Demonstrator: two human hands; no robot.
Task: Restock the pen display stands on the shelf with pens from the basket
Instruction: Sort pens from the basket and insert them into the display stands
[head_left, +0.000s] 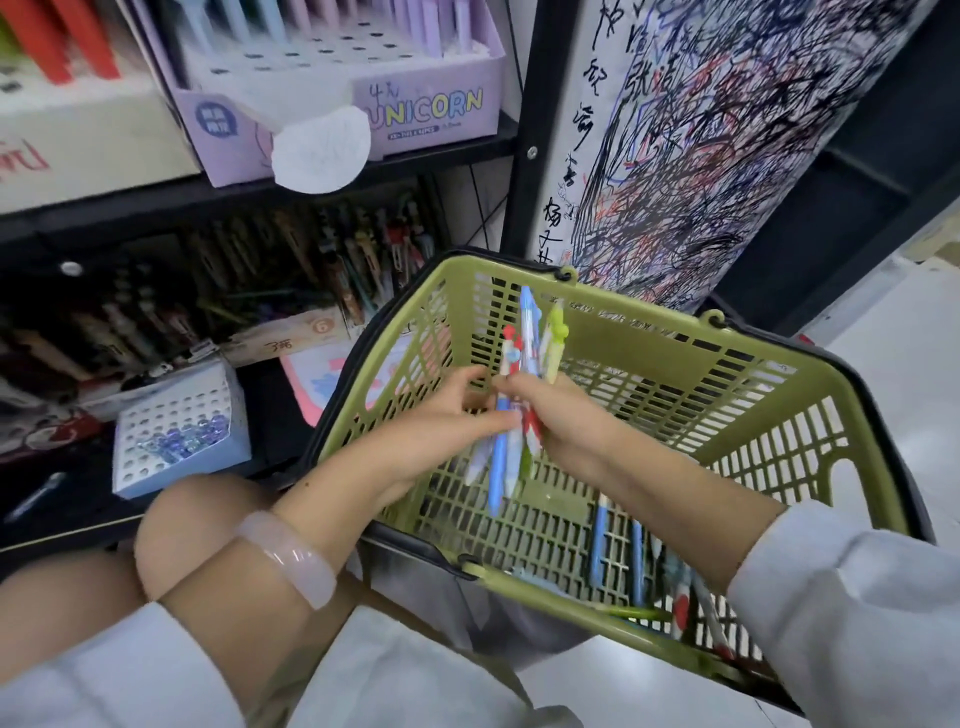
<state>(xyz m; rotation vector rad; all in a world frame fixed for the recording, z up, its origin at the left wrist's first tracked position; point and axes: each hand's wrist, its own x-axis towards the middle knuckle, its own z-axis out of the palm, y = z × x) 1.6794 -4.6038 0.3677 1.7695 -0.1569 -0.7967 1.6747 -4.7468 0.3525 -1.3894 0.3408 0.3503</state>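
Green plastic basket (675, 358) sat at four o'clock while the right hand (566, 421) gripped a pen bundle (524, 364) and the left hand (441, 421) pinched it.

Left hand (457, 415): reaches forward from lower left, forearm bare, pale bangle on the wrist, white sleeve pushed back near the elbow; fingers (470, 376) lightly curled, tips meeting the bundle of pens (524, 364) held between both hands. Right hand (558, 415): enters from lower right, forearm bare to a white sleeve cuff; fingers wrapped round the bundle, gripping it upright; both hands close together, knuckles nearly touching; a bare knee shows below the left forearm.
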